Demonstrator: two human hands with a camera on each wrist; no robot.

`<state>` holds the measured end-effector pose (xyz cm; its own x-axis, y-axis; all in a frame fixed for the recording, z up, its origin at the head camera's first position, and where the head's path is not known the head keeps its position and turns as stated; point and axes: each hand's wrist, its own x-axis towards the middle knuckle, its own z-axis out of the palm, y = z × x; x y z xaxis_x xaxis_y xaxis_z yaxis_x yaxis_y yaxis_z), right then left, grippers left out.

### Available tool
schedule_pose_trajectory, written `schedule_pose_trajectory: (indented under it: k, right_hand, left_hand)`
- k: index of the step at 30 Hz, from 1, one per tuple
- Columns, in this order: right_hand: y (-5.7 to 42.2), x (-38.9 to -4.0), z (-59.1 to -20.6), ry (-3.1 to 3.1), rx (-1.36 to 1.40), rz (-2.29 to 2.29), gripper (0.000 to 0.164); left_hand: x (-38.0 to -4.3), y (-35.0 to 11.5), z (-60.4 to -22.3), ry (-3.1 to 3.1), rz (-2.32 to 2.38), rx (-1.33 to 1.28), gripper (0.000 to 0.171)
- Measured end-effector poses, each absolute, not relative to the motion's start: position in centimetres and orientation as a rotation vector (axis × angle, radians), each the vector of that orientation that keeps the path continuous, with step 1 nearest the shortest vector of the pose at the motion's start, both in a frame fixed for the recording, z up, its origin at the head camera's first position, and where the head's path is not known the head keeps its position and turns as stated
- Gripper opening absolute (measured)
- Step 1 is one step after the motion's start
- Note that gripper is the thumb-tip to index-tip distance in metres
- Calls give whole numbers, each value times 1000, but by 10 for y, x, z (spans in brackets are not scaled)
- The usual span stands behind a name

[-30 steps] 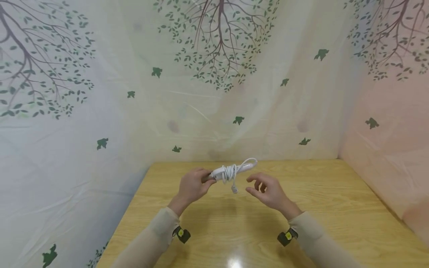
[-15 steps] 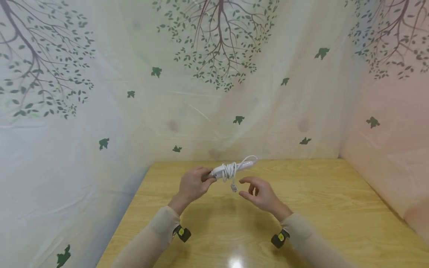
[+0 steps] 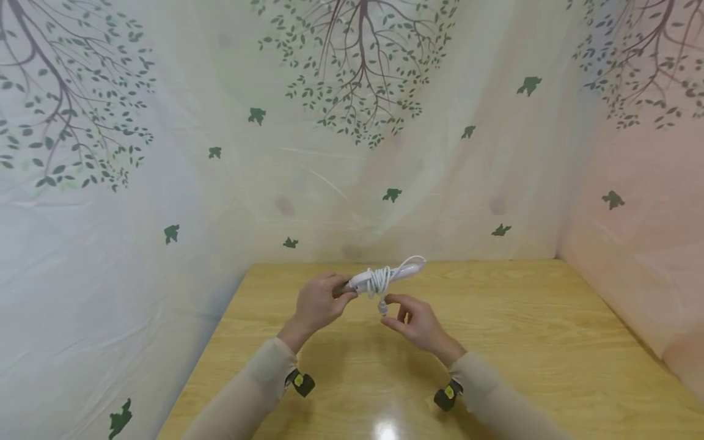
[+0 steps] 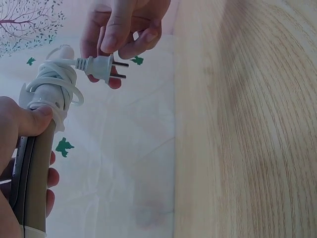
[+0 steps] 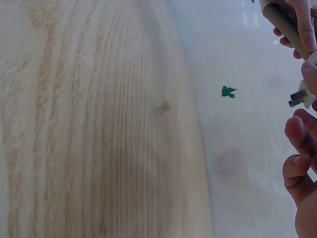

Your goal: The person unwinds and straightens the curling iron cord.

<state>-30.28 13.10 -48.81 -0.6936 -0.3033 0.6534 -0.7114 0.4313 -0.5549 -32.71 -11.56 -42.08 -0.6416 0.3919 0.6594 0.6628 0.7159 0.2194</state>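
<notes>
My left hand grips a hair straightener by its brown barrel with dark plates, thumb along the top. Its white handle points up to the right, above the table. The white power cord is wound round the handle, with one loop standing off the far end. From the coil hangs a white two-pin plug. My right hand is right at this plug, thumb and bent forefinger apart on either side of it. In the right wrist view, the plug's metal pins show beside the fingertips.
A light wooden table lies below both hands. Pale cloth printed with trees and green leaves or birds hangs behind it and at both sides. Dark wrist cameras are strapped over the beige sleeves.
My right hand has moved left, from well clear of the plug to right at it, its thumb and forefinger drawing closer together. My left hand and the hair straightener have hardly moved.
</notes>
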Motion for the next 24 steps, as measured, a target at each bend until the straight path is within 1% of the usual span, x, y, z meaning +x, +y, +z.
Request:
schedule_pose_trajectory:
  k: [9,17,24]
  right_hand:
    - [123,-304,-493,-2209,814,1187,28]
    - [129,-301,-491,-2164,802,1142,29]
    - [147,-291,-485,-2120,759,1131,30]
  left_hand:
    - [-326,-115,-422,-2316,-599,-819,31]
    - [-325,-119,-419,-2315,-605,-792,30]
    - [-326,-123,-424,-2326,-620,-769,29]
